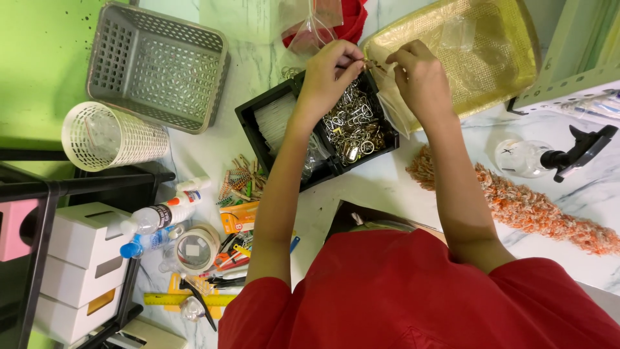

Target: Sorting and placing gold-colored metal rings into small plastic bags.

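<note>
My left hand [330, 72] and my right hand [418, 72] are raised together over a black divided tray [250, 121]. Between their fingertips they pinch a small gold metal clasp [371, 63]. My right hand also holds a small clear plastic bag [395, 111] that hangs down beneath it. The tray's right compartment is full of metal clasps and rings [354, 126]; its left compartment holds white strips [276, 119].
A gold mesh tray [491, 52] lies at the back right, a grey basket [158, 64] and a white mesh cup [110, 136] at the left. Bottles, tape, a ruler and clips [194, 239] clutter the near left. An orange braided cord [542, 213] and a spray bottle [536, 157] lie right.
</note>
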